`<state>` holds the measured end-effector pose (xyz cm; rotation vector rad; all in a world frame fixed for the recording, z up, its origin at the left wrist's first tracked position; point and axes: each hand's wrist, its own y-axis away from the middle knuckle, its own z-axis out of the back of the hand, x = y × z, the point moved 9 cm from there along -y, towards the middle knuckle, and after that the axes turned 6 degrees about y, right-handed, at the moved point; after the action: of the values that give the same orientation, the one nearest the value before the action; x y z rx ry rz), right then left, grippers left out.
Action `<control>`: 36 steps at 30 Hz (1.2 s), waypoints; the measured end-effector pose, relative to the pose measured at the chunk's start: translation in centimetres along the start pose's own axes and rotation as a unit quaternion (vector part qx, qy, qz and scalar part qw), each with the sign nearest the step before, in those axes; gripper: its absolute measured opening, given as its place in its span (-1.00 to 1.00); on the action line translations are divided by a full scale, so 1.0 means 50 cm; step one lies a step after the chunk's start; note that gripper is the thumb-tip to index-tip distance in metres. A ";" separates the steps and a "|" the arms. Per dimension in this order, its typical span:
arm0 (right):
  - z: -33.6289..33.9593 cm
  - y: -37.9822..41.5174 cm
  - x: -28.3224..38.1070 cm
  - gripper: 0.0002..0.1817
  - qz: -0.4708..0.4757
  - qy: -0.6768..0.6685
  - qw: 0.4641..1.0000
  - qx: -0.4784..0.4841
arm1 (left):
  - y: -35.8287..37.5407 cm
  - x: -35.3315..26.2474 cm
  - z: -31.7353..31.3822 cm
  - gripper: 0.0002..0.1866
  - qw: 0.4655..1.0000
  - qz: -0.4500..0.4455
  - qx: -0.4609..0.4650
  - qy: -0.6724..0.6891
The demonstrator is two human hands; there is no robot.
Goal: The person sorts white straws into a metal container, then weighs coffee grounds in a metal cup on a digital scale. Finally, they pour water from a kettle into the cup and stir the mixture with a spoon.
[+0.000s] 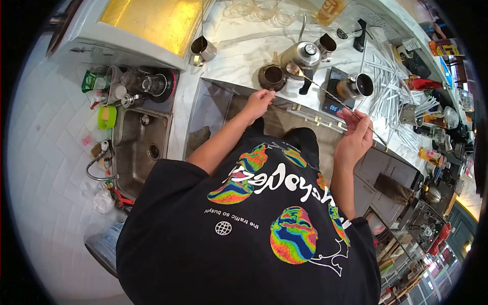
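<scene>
My left hand [258, 105] is closed in a pinch at the near side of a small round dark pot [264, 83], which stands on the marble counter close to its edge. The exact grip point is hidden. In my right hand [357, 133] is a long twisted-stem bar spoon [333, 96], held between the fingers. Its bowl end reaches left, over the counter between the pot and a steel gooseneck kettle [300, 54] with a black handle. Below the spoon's stem, a steel cup [355, 86] stands on a black digital scale [331, 105] with lit digits.
Two metal pitchers [204, 49] [326, 43] stand on the counter. Many wrapped straws [389, 91] lie spread at the right. Glasses [264, 9] line the back. A steel sink [133, 163] is at my left, and cabinet drawers [316, 118] sit below the counter edge.
</scene>
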<state>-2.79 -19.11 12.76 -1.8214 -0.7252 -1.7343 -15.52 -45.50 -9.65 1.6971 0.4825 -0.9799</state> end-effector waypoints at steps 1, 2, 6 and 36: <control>-0.011 0.007 -0.003 -0.57 -0.005 0.013 1.000 0.001 | 0.000 -0.011 0.005 -0.62 1.000 -0.006 -0.004 0.013; -0.020 0.011 -0.005 -0.57 -0.006 0.026 1.000 0.002 | -0.007 -0.004 0.011 -0.67 1.000 0.001 0.003 0.017; -0.043 0.016 -0.014 -0.61 0.009 0.061 0.998 0.026 | -0.003 0.002 0.026 -0.74 0.996 -0.021 0.042 0.080; -0.215 0.076 0.129 -0.61 0.188 0.184 0.953 0.151 | 0.215 -0.286 0.147 -0.82 0.929 -0.367 -0.042 -0.026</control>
<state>-7.66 -29.11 19.67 -1.2807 -0.4259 -1.5471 -18.74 -53.94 7.45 1.4153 1.1560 -1.4993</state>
